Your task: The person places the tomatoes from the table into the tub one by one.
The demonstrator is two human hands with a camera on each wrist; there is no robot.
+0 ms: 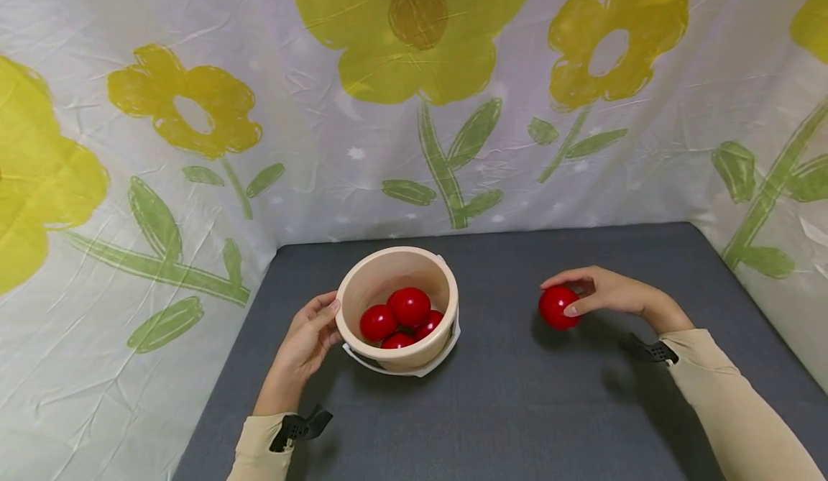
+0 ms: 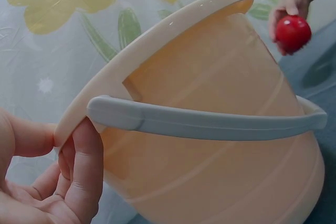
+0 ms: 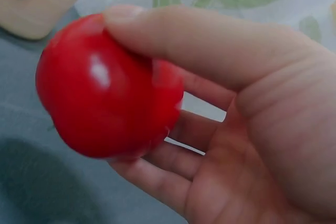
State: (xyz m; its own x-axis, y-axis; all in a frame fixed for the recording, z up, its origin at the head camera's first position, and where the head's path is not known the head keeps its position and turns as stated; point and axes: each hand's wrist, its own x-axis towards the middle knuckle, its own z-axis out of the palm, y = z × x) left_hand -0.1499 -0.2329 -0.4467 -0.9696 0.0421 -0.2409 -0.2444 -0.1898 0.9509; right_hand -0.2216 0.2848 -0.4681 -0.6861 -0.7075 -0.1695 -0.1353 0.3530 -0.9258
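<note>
A cream bucket (image 1: 396,257) with a pale grey handle (image 2: 220,123) stands left of centre on the dark table. Inside it lie several glossy red tomatoes (image 1: 410,306). My left hand (image 1: 307,341) grips the bucket's rim at its left side, and the left wrist view shows the thumb and fingers pinching that rim. Off to the right, my right hand (image 1: 611,294) holds another tomato (image 3: 105,87) between thumb and fingers. This tomato is raised over the table, its shadow falling below it. In the right wrist view it looks round and slightly lobed.
The dark grey table (image 1: 504,409) reaches back to a pale curtain (image 1: 349,150) printed with yellow flowers. Curtain also hangs along the left and right sides. The bucket's handle hangs down on its near side.
</note>
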